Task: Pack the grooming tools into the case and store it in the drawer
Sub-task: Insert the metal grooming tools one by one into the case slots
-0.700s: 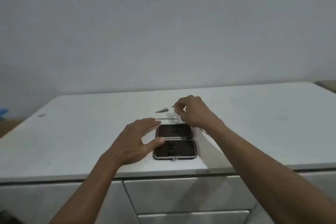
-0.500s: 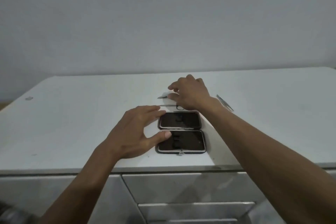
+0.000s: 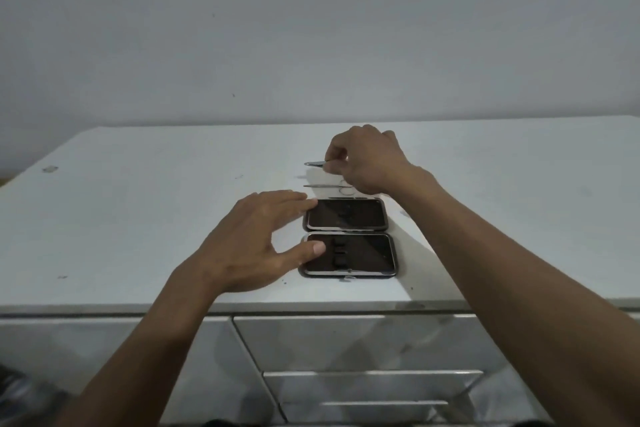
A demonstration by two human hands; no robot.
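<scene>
A black grooming case [image 3: 349, 238] lies flat and unfolded on the white counter [image 3: 138, 225], both halves showing dark lining with small elastic loops. My left hand [image 3: 258, 243] rests at the case's left edge, fingers spread, thumb on the near half. Behind the case, my right hand [image 3: 365, 161] pinches a small metal tool [image 3: 316, 164] just above the counter. Small scissors [image 3: 329, 186] lie between that tool and the case, their handles partly hidden by my right hand.
White drawer fronts [image 3: 346, 340] run below the counter's front edge, and a lower drawer [image 3: 370, 388] stands slightly out. A plain wall rises behind the counter. A small mark [image 3: 50, 169] sits at the far left corner.
My right hand has closed on the metal tool and lifted it slightly off the counter. My left hand has stayed at the case's left edge. The camera has tilted down a little.
</scene>
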